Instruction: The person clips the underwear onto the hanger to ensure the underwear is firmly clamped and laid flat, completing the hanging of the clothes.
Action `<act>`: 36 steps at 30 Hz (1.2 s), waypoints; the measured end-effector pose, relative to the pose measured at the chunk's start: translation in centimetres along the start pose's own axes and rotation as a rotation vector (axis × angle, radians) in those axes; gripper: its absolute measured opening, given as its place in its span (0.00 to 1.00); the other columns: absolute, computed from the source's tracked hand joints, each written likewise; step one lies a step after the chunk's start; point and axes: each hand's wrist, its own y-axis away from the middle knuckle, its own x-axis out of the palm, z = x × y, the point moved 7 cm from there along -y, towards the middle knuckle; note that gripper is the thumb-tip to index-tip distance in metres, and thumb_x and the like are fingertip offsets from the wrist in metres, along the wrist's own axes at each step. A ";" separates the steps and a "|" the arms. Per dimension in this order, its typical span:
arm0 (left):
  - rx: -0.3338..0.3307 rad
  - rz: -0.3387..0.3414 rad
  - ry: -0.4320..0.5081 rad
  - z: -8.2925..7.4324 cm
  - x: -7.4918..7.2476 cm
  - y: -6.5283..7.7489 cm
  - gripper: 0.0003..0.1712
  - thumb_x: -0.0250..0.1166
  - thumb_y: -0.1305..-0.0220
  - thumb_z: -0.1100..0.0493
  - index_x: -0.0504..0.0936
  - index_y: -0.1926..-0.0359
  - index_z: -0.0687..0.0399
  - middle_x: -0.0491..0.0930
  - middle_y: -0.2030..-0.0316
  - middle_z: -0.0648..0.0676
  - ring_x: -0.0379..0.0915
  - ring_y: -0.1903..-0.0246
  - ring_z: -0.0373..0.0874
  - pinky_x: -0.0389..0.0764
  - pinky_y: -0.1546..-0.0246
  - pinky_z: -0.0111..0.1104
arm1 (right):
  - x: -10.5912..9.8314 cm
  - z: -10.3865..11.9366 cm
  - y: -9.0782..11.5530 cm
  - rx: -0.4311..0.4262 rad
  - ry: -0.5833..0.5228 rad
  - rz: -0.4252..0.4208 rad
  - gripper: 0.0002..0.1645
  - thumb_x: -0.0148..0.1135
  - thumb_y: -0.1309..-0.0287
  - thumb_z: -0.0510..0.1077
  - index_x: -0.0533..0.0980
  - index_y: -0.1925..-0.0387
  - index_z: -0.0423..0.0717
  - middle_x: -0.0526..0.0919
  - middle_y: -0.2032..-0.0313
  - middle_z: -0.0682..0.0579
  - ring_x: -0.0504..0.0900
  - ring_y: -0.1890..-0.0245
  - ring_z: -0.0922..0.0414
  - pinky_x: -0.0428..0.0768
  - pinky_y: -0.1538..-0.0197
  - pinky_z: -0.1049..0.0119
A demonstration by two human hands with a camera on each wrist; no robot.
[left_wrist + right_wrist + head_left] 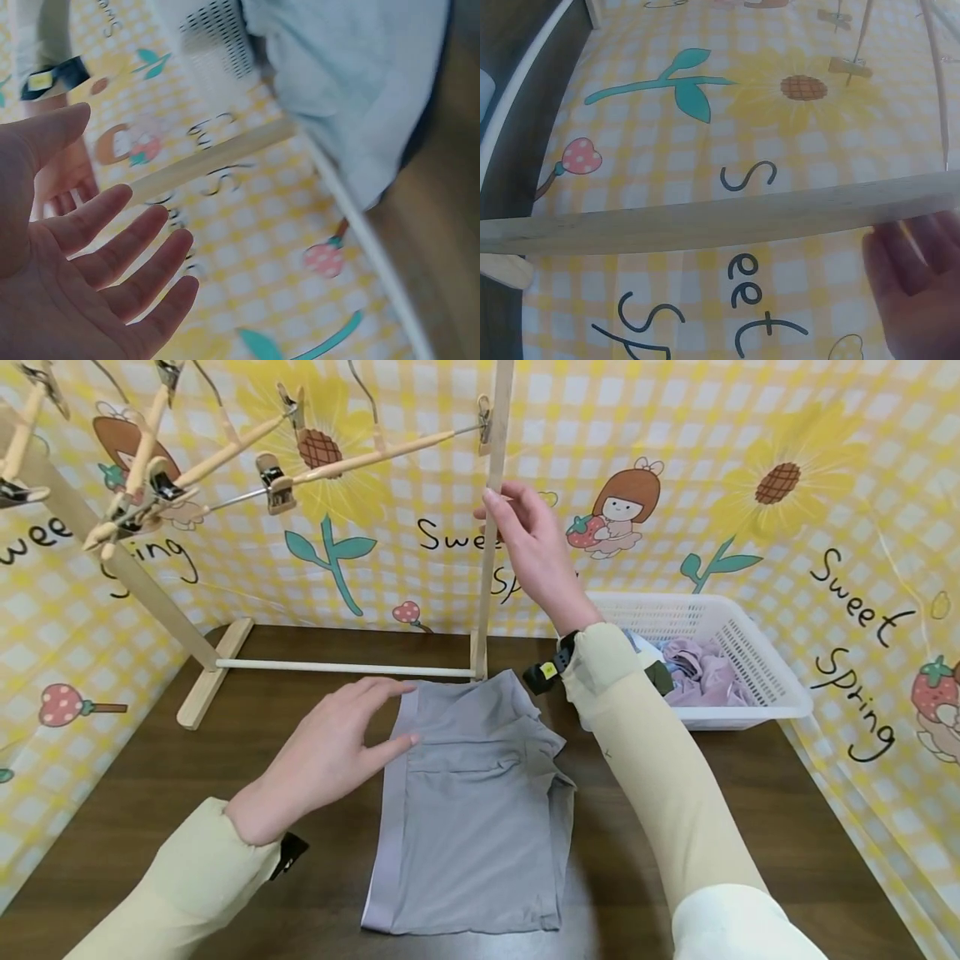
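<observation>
A pair of grey shorts (480,827) lies on the dark wooden table, its paler waistband (390,852) along the left side and its upper right part creased. My left hand (330,752) is beside the waistband, fingers spread and thumb apart; the left wrist view shows its palm (67,285) with nothing in it. Higher up, my right hand (536,547) grips the upright wooden post (491,552) of a drying rack, thumb in front and fingers behind. In the right wrist view the fingers (919,255) meet the post's edge, their tips hidden.
Wooden hangers (375,453) with clips hang at upper left. A white rod (345,667) joins the rack's feet near the table's back. At right, a white plastic basket (780,697) holds crumpled clothes (701,672). A patterned yellow checked cloth (885,568) covers the walls.
</observation>
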 end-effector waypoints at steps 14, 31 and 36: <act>0.236 -0.431 -0.048 -6.8 -13.2 -4.3 0.31 0.78 0.41 0.56 0.80 0.39 0.61 0.81 0.45 0.59 0.74 0.43 0.57 0.69 0.39 0.49 | 0.1 -0.9 -1.0 -0.015 -0.028 -0.067 0.20 0.56 0.24 0.50 0.80 0.45 0.39 0.85 0.58 0.45 0.83 0.55 0.44 0.82 0.50 0.62; -0.274 -0.268 -0.441 -2.7 -17.9 -11.1 0.26 0.52 0.23 0.43 0.84 0.41 0.54 0.83 0.54 0.66 0.74 0.68 0.64 0.69 0.85 0.51 | 0.1 -0.8 -0.7 -0.031 -0.051 -0.083 0.20 0.59 0.26 0.50 0.81 0.47 0.37 0.87 0.60 0.45 0.83 0.55 0.44 0.82 0.50 0.62; -0.316 -0.223 -0.467 -1.9 -17.7 -11.9 0.25 0.50 0.21 0.45 0.86 0.43 0.53 0.86 0.58 0.63 0.75 0.70 0.64 0.67 0.86 0.49 | 0.1 -0.8 -0.6 -0.037 -0.067 -0.086 0.20 0.59 0.26 0.49 0.81 0.47 0.36 0.87 0.60 0.45 0.83 0.55 0.42 0.82 0.50 0.62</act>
